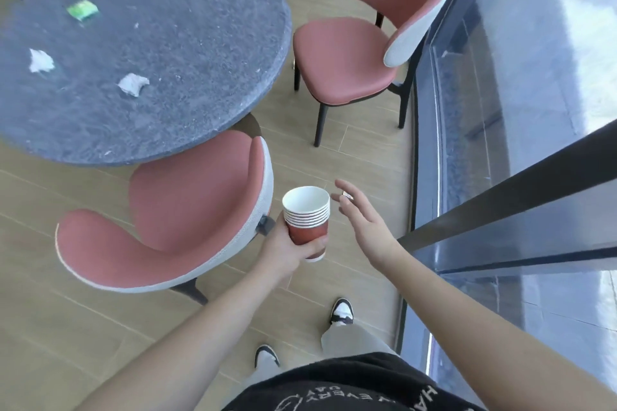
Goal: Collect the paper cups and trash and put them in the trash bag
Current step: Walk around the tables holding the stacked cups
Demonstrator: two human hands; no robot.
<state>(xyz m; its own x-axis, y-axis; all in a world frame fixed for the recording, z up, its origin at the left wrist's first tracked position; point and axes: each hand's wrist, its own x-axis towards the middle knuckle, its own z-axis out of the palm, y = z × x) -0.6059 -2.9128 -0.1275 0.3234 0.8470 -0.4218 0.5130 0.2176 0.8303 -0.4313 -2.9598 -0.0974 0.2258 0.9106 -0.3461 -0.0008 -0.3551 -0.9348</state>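
Right now I'm gripping a stack of red paper cups point(306, 220) w/ my left hand point(289, 250), fingers curling round the lower cup, stack sitting upright above the floor. My right hand point(362, 217) is hovering just beside the stack, fingers straight & spread, holding nothing. On the round grey surface point(200, 43) two crumpled white papers point(41, 61) point(133, 84) & a green wrapper point(82, 9) are lying apart. A pink chair point(173, 210) is standing btw me & the surface.
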